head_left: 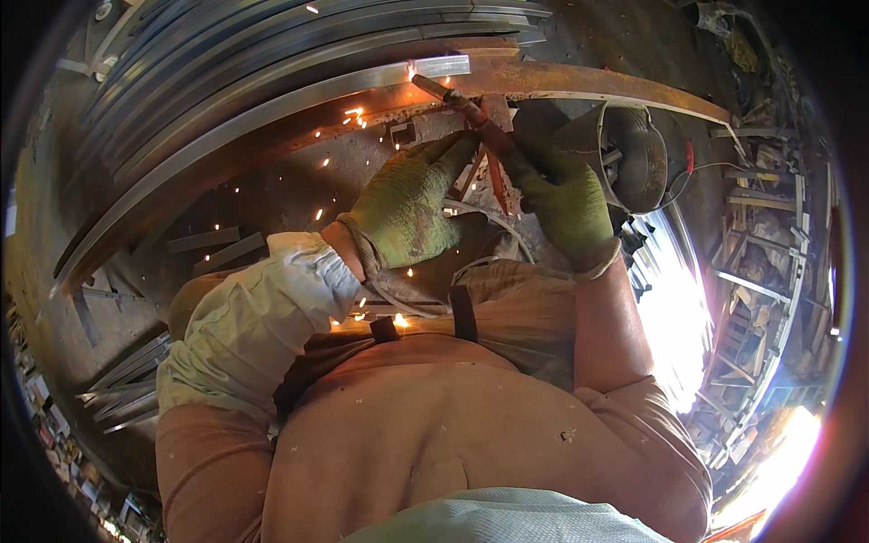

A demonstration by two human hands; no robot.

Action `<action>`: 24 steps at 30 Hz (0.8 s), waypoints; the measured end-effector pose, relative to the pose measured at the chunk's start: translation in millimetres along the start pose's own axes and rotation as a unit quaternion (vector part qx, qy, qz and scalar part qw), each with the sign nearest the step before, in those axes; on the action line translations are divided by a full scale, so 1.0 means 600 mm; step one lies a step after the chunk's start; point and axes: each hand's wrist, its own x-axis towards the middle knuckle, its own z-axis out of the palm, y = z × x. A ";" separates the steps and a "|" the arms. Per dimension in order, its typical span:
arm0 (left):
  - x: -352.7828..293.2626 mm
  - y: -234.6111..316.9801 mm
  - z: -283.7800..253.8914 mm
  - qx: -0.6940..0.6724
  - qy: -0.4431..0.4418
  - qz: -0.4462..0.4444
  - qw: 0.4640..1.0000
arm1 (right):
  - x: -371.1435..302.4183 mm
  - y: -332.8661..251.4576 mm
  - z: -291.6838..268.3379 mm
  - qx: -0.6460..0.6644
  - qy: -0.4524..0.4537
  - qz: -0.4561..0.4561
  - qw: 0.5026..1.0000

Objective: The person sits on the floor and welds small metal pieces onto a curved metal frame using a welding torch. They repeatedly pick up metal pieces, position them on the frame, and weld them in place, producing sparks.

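My right hand [570, 204], in a yellow-green work glove, is closed around the handle of a welding torch [475, 116]. The torch slants up to the left, its nozzle at a bright glowing spot on a long square metal tube [362, 83], close to the tube's right end. My left hand [407, 204], in a matching glove, has its fingers stretched toward the torch neck and its thumb held apart. Its fingertips lie at or just under the torch; contact is hard to make out. Sparks drop past my left hand onto my lap.
A rusty beam [588, 81] runs beneath the tube. Behind it lies a stack of long metal tubes [299, 41]. To the right stand an open round metal container [638, 158] and a rack of scrap pieces [760, 271]. Short metal offcuts [204, 240] lie at the left.
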 end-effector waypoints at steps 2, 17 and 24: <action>0.004 0.002 -0.003 -0.029 0.001 -0.006 1.000 | -0.005 -0.015 0.001 0.031 0.004 0.005 1.000; 0.006 0.002 -0.009 -0.040 0.018 0.000 0.999 | 0.013 0.013 0.013 0.100 0.002 -0.023 0.995; 0.007 0.009 -0.011 -0.014 -0.008 -0.020 1.000 | 0.010 0.019 0.009 0.038 0.018 -0.028 0.999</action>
